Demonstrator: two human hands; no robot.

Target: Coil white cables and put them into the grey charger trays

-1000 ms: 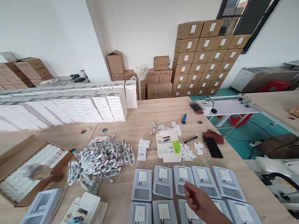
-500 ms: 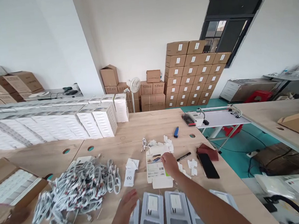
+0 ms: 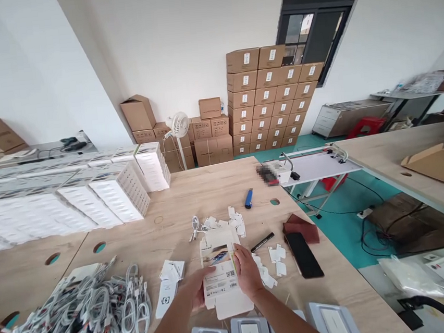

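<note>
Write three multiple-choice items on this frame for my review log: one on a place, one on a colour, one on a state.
1. Where does the black phone lie?
A. on the cable pile
B. on the table, right of the flat printed carton
C. on the stacked white boxes

2. What colour is the small utility knife farther back on the table?
A. blue
B. red
C. yellow

3. What are the hands doing?
A. both rest idle on the table
B. both hold the flat printed carton
C. one lifts a cable

Answers:
1 B, the phone lies on bare wood to the right of the flat printed carton.
2 A, its body is plainly blue.
3 B, the left hand and the right hand grip the carton's two sides.
</note>
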